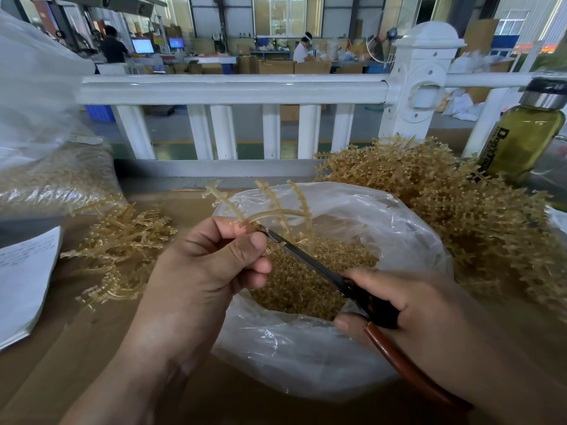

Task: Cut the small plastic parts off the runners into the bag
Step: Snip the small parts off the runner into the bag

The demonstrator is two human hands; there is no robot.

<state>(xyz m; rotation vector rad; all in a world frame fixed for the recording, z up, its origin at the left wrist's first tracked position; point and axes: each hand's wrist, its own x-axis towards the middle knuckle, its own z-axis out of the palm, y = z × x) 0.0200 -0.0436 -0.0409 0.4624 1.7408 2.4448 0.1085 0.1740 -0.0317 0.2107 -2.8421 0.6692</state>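
Observation:
My left hand [211, 265] pinches a tan plastic runner [270, 207] with several branches, held over the open clear bag [306, 348]. Inside the bag lies a heap of small tan cut parts [294, 286]. My right hand [423, 305] grips scissors [310, 259] with dark blades and a brown handle. The blade tips sit at the runner's base, right beside my left thumb.
A large pile of uncut runners [460, 210] lies to the right, a smaller pile [122, 250] to the left. A full clear sack [46, 167] stands far left with papers [24, 280] before it. An olive bottle [524, 139] stands at the right, a white railing [233, 90] behind.

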